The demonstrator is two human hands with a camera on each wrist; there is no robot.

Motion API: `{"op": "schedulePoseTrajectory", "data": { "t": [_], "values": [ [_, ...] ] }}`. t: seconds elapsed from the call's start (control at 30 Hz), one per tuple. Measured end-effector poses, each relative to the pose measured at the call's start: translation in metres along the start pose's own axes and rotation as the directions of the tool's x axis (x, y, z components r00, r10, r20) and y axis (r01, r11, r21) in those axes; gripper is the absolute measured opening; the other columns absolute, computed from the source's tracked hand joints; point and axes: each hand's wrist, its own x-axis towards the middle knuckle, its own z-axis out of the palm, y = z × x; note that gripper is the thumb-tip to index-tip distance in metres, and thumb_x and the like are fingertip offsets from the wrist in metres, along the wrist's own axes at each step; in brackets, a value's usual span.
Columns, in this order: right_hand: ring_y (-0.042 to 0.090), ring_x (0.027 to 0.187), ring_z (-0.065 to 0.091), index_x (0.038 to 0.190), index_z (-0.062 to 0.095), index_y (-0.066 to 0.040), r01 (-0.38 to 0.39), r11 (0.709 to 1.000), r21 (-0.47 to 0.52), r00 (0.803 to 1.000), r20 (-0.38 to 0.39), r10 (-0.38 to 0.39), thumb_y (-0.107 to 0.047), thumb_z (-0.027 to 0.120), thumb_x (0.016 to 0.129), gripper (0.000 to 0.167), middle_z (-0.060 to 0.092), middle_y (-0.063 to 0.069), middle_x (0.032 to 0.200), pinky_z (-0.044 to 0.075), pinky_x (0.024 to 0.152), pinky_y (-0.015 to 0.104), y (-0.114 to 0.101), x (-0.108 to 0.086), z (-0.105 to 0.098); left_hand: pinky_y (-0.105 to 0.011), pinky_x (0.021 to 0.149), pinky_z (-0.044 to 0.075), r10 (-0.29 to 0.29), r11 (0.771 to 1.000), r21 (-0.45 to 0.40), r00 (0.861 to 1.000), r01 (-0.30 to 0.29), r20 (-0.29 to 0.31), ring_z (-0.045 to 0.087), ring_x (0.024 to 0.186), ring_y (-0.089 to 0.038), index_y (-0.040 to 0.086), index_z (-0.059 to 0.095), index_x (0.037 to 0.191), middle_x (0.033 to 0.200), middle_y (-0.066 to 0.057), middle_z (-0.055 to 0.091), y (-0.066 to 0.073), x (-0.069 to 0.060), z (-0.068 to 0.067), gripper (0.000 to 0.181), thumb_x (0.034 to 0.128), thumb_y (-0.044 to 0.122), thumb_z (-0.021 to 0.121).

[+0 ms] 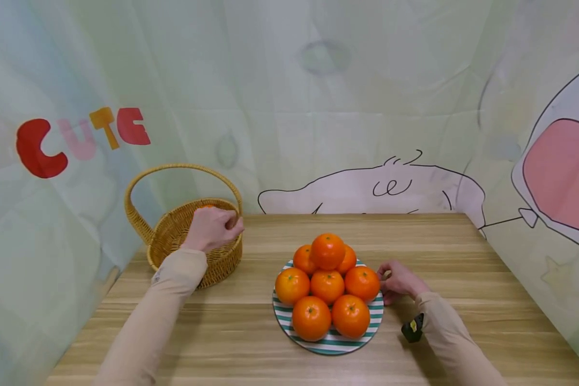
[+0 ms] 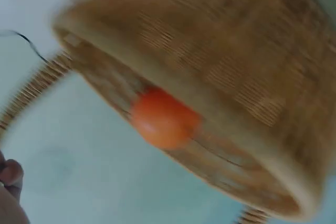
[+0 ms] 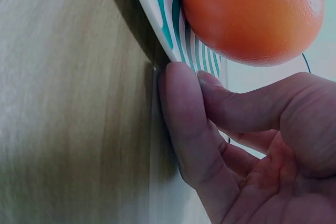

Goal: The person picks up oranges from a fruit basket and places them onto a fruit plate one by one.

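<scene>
My left hand [image 1: 212, 228] is over the front right part of a wicker basket [image 1: 222, 268], fingers loosely curled, with nothing seen in them. In the left wrist view only a bit of that hand [image 2: 11, 182] shows. A single orange [image 2: 163, 119] lies in the basket; the head view shows just its top behind the hand. My right hand [image 1: 400, 281] pinches the right rim of a green-and-white striped plate [image 1: 333, 346] between thumb and fingers. Several oranges [image 1: 311, 319] are piled on the plate, one orange [image 1: 328, 251] on top of the others.
The basket's tall arched handle [image 1: 183, 166] rises behind my left hand. The wooden table [image 1: 251, 343] ends at a printed curtain [image 1: 289, 134] at the back and sides. A small black device [image 1: 412, 328] sits at my right wrist.
</scene>
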Motion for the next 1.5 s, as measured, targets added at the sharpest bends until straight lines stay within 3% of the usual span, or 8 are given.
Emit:
{"op": "schedulePoseTrajectory", "data": {
  "t": [0.07,0.13,0.3,0.5,0.73,0.9,1.23,1.5],
  "values": [
    [0.013,0.053,0.063,0.099,0.06,0.004,-0.005,1.0,-0.005,1.0,-0.003,0.005,0.002,0.066,0.09,0.011,0.062,0.009,0.075,0.059,0.055,0.03,0.001,0.0,0.0,-0.026,0.046,0.023,-0.09,0.996,0.025,0.992,0.088,0.087,0.032,0.043,-0.011,0.019,0.04,0.055,0.046,0.007,0.035,-0.017,-0.005,-0.003,0.039,0.0905,0.026,0.055],
    [0.014,0.053,0.063,0.099,0.06,0.003,-0.021,1.0,-0.01,1.0,-0.009,0.021,0.001,0.065,0.091,0.01,0.061,0.009,0.075,0.059,0.055,0.03,0.001,0.0,0.0,-0.031,0.046,0.032,-0.204,0.979,0.06,0.961,0.196,0.187,0.042,0.044,-0.016,0.016,0.053,0.064,0.049,0.001,0.045,-0.03,-0.009,-0.005,0.032,0.0925,0.029,0.055],
    [0.014,0.053,0.063,0.099,0.06,0.003,-0.035,0.999,-0.013,0.999,-0.014,0.035,0.0,0.065,0.092,0.009,0.061,0.009,0.075,0.059,0.056,0.03,0.002,0.001,0.001,-0.059,0.086,0.049,-0.401,0.916,0.163,0.816,0.366,0.417,0.065,0.091,-0.047,0.002,0.062,0.12,0.104,-0.026,0.07,-0.049,-0.012,-0.008,0.044,0.0954,0.038,0.055],
    [0.012,0.051,0.062,0.098,0.059,0.002,-0.024,1.0,0.013,1.0,-0.001,0.024,0.0,0.064,0.092,0.009,0.061,0.008,0.071,0.058,0.055,0.029,0.002,0.001,0.0,-0.07,0.108,0.032,-0.517,0.849,0.226,0.663,0.478,0.542,0.032,0.135,-0.06,0.0,0.036,0.149,0.148,-0.038,0.034,-0.056,-0.015,-0.007,0.071,0.0955,0.04,0.061],
    [0.01,0.049,0.061,0.097,0.057,0.003,0.022,0.999,0.034,1.0,0.012,-0.023,0.0,0.065,0.091,0.01,0.06,0.006,0.068,0.058,0.053,0.028,0.002,0.0,0.0,-0.074,0.115,0.016,-0.548,0.787,0.155,0.561,0.597,0.62,0.005,0.148,-0.058,0.009,0.022,0.158,0.165,-0.026,0.008,-0.055,-0.015,-0.001,0.079,0.095,0.038,0.062],
    [0.009,0.048,0.061,0.092,0.056,0.003,0.068,0.995,0.072,0.997,0.021,-0.07,0.002,0.064,0.088,0.009,0.06,0.005,0.065,0.057,0.051,0.028,0.003,-0.001,0.001,-0.075,0.117,0.01,-0.531,0.772,0.132,0.518,0.622,0.671,-0.001,0.15,-0.057,0.007,0.018,0.159,0.167,-0.025,0.007,-0.046,-0.006,-0.003,0.082,0.0943,0.034,0.06],
    [0.011,0.05,0.061,0.093,0.057,0.003,0.044,0.999,0.033,0.999,0.006,-0.044,0.002,0.065,0.088,0.009,0.06,0.006,0.068,0.058,0.052,0.028,0.005,-0.001,0.0,-0.077,0.114,0.014,-0.562,0.75,0.155,0.497,0.643,0.661,0.01,0.145,-0.06,0.007,0.021,0.158,0.156,-0.034,0.013,-0.046,-0.007,0.012,0.081,0.0931,0.031,0.062],
    [0.012,0.05,0.062,0.096,0.058,0.002,0.004,1.0,0.031,1.0,-0.006,-0.004,0.002,0.064,0.089,0.01,0.061,0.007,0.069,0.058,0.053,0.029,0.003,-0.001,0.0,-0.073,0.114,0.022,-0.598,0.741,0.179,0.514,0.647,0.615,0.015,0.148,-0.051,-0.001,0.028,0.15,0.159,-0.03,0.019,-0.045,-0.008,0.016,0.074,0.0917,0.023,0.067]
  ]
}}
